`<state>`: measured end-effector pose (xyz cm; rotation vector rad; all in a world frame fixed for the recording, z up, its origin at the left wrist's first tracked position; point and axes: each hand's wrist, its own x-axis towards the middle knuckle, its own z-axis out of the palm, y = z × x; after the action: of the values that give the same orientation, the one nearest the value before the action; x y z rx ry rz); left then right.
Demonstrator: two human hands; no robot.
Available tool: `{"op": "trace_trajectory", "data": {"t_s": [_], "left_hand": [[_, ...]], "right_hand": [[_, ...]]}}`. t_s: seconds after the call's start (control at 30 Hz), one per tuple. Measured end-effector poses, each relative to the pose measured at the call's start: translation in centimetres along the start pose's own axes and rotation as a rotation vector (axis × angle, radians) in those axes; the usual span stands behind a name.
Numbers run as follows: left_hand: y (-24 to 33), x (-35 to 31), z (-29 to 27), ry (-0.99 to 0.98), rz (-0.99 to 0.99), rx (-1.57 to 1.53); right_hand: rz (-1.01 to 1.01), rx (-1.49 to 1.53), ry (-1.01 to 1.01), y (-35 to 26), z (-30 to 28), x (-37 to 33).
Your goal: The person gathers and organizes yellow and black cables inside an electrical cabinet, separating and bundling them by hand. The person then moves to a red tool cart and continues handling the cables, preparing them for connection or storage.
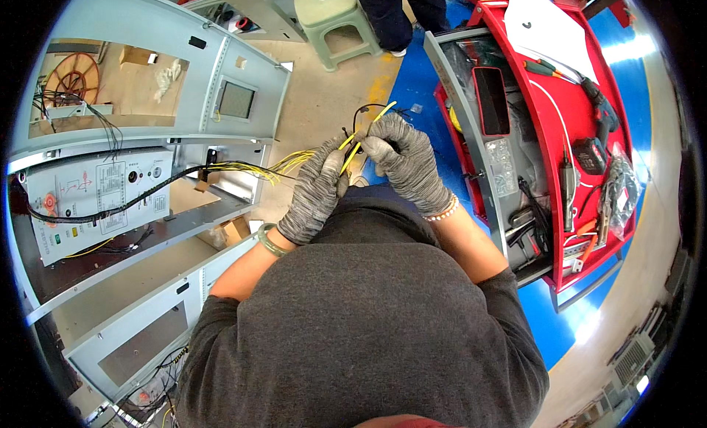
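Both my hands wear grey knitted gloves and meet in front of my body. My left hand (pixel 315 196) is closed on yellow wires (pixel 350 158), thumb and fingers pressed together. From the other side my right hand (pixel 407 161) pinches at the same wires, its fingertips partly hiding them. One yellow end sticks out past the fingers, and a thin black wire (pixel 359 115) loops beside it. Behind my left hand, a loose yellow wire bundle (pixel 291 163) runs left into a black-sleeved cable harness (pixel 110 213). The harness lies across a light grey control panel (pixel 96 196).
Grey metal cabinet frames (pixel 210 74) stand at left. On the right is a red tool cart (pixel 541 118) with an open drawer (pixel 508 163) holding a phone (pixel 491 100); a cordless drill (pixel 598 126) lies on top. A person's legs (pixel 387 15) show beside a pale green stool (pixel 331 19).
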<state>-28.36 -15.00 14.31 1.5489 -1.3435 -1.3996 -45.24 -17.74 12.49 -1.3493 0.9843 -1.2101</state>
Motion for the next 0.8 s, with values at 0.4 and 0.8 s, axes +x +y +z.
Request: {"op": "trace_trajectory", "data": {"t_s": [0.4, 0.8], "left_hand": [[0.3, 0.0, 0.1, -0.013, -0.006, 0.014], [1.1, 0.0, 0.6, -0.005, -0.106, -0.147]], "right_hand": [[-0.01, -0.256, 0.052, -1.5, 0.1, 0.7], [-0.038, -0.454, -0.003, -1.7, -0.1, 0.6]]}}
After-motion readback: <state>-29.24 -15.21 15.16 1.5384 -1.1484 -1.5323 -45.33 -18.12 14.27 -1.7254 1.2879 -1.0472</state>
